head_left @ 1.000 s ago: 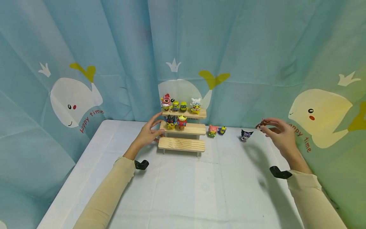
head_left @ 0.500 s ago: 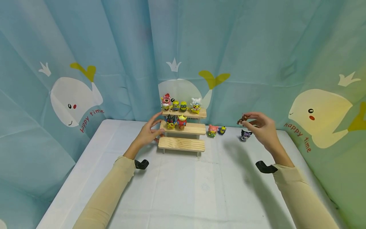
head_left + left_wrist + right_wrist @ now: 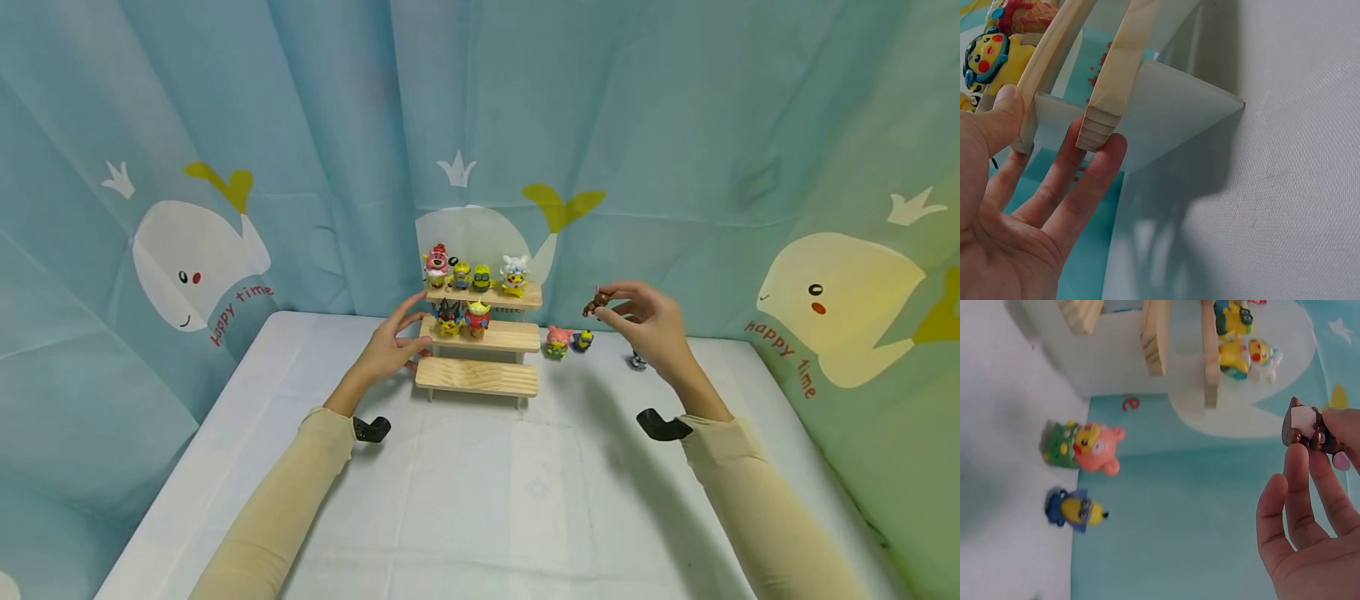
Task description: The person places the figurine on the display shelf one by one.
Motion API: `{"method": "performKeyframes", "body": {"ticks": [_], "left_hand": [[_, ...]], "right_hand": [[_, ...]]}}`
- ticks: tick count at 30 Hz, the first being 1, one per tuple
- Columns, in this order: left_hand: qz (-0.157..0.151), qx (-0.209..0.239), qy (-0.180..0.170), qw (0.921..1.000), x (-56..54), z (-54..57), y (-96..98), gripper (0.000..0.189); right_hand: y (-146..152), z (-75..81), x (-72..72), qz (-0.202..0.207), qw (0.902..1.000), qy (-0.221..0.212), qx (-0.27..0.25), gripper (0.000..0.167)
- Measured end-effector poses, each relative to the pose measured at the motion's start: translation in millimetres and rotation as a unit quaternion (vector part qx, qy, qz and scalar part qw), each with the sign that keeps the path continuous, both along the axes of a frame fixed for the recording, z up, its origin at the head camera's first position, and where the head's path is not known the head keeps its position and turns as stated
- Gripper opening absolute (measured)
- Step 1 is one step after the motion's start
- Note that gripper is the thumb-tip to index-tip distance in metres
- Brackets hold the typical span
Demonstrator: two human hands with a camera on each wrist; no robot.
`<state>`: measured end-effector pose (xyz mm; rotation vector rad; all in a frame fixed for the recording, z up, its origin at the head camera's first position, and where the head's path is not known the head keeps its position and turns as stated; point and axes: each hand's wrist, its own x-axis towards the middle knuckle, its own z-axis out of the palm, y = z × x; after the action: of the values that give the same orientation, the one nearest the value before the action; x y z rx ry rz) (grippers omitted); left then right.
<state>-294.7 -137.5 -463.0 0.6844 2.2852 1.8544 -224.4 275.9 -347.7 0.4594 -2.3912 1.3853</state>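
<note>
My right hand [image 3: 645, 321] pinches a small brown figurine [image 3: 597, 303] between thumb and fingertips, held up in the air to the right of the tiered wooden display stand [image 3: 477, 377]. The right wrist view shows this brown figurine [image 3: 1307, 428] with a pale square patch on it. At the stand's left end, my left hand [image 3: 386, 346] grips the boards; its thumb presses one board and its fingertips touch the board ends [image 3: 1099, 128]. Several figurines stand on the top tier, among them a pink bear [image 3: 437, 265] and a white-hooded yellow one [image 3: 514, 277]. Two more [image 3: 450, 319] occupy the middle tier.
On the white table [image 3: 480, 500], right of the stand, are a pink-hooded figurine [image 3: 558, 342] and a blue-and-yellow minion [image 3: 582, 340]. A dark-and-white figurine [image 3: 637, 361] is partly hidden behind my right hand. A whale-print curtain [image 3: 660, 167] closes off the back.
My right hand has moved left with the brown figurine, from the table's far right past the dark-and-white figurine toward the stand. The left hand has stayed at the stand.
</note>
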Motion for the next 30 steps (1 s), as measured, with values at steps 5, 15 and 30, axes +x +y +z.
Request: {"method": "performKeyframes", "body": {"ticks": [5, 15, 30], "left_hand": [[-0.004, 0.004, -0.003, 1.0000, 5.4, 8.6, 0.6, 0.077], [-0.013, 0.013, -0.023, 0.9996, 16.1, 24.7, 1.5, 0.078], [-0.012, 0.014, -0.017, 0.9997, 15.6, 25.1, 1.1, 0.077]], "right_hand": [[-16.2, 3.3, -0.7, 0.015, 0.9998, 0.009, 0.007, 0.031], [-47.6, 4.9, -2.8, 0.063, 0.9980, 0.004, 0.009, 0.031], [-83.4, -18.5, -16.5, 0.099, 0.9948, -0.025, -0.003, 0.030]]}}
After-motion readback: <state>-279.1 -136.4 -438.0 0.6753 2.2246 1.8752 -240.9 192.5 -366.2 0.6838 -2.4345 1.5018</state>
